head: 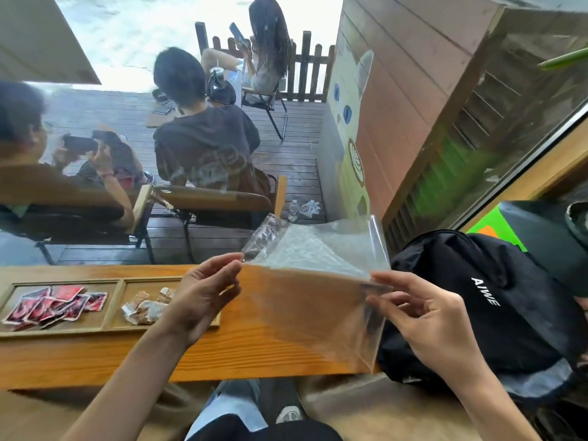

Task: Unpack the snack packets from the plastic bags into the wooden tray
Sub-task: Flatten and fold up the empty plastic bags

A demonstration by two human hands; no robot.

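Stretching between both hands [203,291] (pinched): plastic bag [318,268]

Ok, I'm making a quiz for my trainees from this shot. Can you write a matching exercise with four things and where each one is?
Things:
1. red packets
2. brown packets
3. plastic bag
4. black backpack

Places:
A. held up between the left hand and right hand
B. left compartment of the wooden tray
C. right end of the table
D. right compartment of the wooden tray

Pairs: 1-B, 2-D, 3-A, 4-C
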